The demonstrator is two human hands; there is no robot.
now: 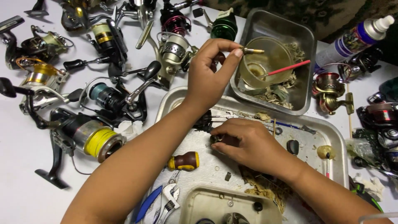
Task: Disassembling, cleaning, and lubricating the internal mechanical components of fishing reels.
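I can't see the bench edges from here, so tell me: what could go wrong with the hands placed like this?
1. The left hand pinches a small metal pin by its end over the cup of liquid; a slip could drop it in.
2. The red brush leans on the cup rim and could tip it.
3. The right hand covers a small part over the cluttered tray, where loose bits may get lost.

The right hand [248, 143] covers most of a small dark part [216, 139], so its kind cannot be told. The lower plastic tub [207, 203] and the pliers [168, 203] run off the bottom edge. The reels [381, 120] at right are cropped, and one looks perhaps dismantled.
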